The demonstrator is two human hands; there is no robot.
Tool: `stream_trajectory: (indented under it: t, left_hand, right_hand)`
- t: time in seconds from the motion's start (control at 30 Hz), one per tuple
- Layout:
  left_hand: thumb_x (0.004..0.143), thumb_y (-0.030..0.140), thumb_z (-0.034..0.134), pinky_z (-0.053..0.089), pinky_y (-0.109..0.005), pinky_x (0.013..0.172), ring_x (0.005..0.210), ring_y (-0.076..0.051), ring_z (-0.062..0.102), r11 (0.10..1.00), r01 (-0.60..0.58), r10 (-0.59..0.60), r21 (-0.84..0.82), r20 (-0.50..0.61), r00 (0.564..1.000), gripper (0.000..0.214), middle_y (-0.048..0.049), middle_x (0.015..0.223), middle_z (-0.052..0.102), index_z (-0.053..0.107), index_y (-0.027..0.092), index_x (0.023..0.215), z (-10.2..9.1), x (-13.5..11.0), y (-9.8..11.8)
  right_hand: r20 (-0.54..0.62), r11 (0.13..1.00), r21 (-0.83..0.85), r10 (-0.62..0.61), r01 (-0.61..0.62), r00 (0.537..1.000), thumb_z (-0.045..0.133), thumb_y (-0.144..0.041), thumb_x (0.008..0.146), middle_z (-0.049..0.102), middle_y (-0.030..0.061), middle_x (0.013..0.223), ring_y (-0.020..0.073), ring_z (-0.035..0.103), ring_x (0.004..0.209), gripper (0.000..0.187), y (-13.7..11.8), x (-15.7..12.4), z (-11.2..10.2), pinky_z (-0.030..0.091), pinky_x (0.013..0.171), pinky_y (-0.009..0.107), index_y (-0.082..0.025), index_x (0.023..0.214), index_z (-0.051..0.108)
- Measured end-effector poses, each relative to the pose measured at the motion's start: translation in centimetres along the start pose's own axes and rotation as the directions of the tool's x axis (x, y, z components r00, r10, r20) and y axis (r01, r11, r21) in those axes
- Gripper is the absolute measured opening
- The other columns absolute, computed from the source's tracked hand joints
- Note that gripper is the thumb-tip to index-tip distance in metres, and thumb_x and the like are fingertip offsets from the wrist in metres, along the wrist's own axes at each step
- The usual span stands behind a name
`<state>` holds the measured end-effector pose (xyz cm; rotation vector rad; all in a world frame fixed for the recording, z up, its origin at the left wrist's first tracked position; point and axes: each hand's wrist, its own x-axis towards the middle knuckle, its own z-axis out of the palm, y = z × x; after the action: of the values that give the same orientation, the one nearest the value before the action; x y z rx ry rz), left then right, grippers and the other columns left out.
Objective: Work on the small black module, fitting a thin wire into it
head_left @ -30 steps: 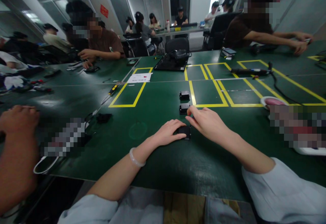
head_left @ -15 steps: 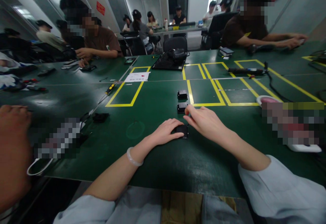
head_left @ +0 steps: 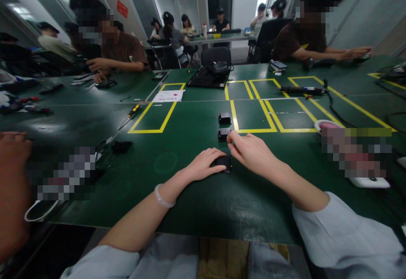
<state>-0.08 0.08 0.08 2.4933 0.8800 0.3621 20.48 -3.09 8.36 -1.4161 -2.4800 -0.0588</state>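
Little had changed over the last second: the view had swung slightly, so everything sat farther toward nine o'clock, while both hands kept nearly the same pose. The left hand [head_left: 205, 163] was clasped over a small black rectangular casing [head_left: 226, 164] on the green tabletop [head_left: 190, 215], thumb along its near edge. The right hand [head_left: 250, 149] was curled at the casing's two o'clock, thumb and forefinger close together; whether they pinched anything thin could not be told. Toward twelve o'clock, the nearer black box [head_left: 223, 134] and farther black box [head_left: 224, 118] stood unmoved, the nearer one partly behind the right fingertips, contact unclear. The yellow-and-black screwdriver [head_left: 134, 110] lay untouched toward ten. The steady pose suggested fine work on the casing, with little visible progress.
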Motion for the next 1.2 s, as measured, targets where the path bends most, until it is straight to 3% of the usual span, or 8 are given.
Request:
stream_trajectory:
  t: [0.27, 0.47, 0.9, 1.2]
  left_hand:
    - [0.095, 0.051, 0.047, 0.04, -0.038, 0.097, 0.11, -0.024, 0.052, 1.0, -0.006, 0.006, -0.008, -0.011, 1.0, 0.042, -0.007, 0.122, 0.058, 0.052, 0.023, 0.126, 0.15, -0.06, -0.19]
    - [0.095, 0.053, 0.045, 0.04, -0.038, 0.097, 0.11, -0.024, 0.052, 1.0, 0.004, -0.004, -0.023, -0.008, 1.0, 0.043, -0.0071, 0.121, 0.058, 0.053, 0.025, 0.127, -0.04, -0.11, -0.01]
    - [0.095, 0.054, 0.044, 0.038, -0.038, 0.098, 0.11, -0.024, 0.053, 0.999, -0.018, 0.017, -0.026, -0.013, 1.0, 0.045, -0.0073, 0.122, 0.059, 0.051, 0.025, 0.129, 0.31, -0.02, -0.34]
    - [0.094, 0.055, 0.046, 0.039, -0.037, 0.095, 0.109, -0.025, 0.053, 1.0, -0.02, 0.019, -0.019, -0.014, 1.0, 0.046, -0.0072, 0.12, 0.059, 0.052, 0.025, 0.128, 0.24, -0.03, -0.52]
  right_hand:
    - [0.022, 1.0, 0.01, 0.001, -0.001, 1.0, 0.038, -0.035, 0.098, 0.066, 0.0027, 0.075, 0.0185, 0.061, 0.069, 0.021, 0.05, 0.05, 0.11, 0.032, 0.064, 0.027, -0.018, 0.1, 0.049]
    - [0.039, 0.999, -0.031, 0.03, -0.029, 0.999, 0.036, -0.026, 0.097, 0.067, 0.0034, 0.076, 0.0172, 0.061, 0.066, 0.017, -0.06, 0.26, 0.13, 0.031, 0.061, 0.026, -0.018, 0.101, 0.049]
    - [-0.008, 1.0, -0.012, 0.002, -0.002, 1.0, 0.036, -0.032, 0.098, 0.066, 0.0029, 0.074, 0.0177, 0.062, 0.068, 0.02, 0.27, 0.09, 0.46, 0.033, 0.063, 0.027, -0.018, 0.101, 0.049]
    - [-0.021, 0.999, -0.029, 0.014, -0.015, 1.0, 0.035, -0.026, 0.095, 0.067, 0.0026, 0.073, 0.0174, 0.061, 0.067, 0.018, 0.15, 0.05, 0.49, 0.032, 0.063, 0.027, -0.018, 0.104, 0.049]
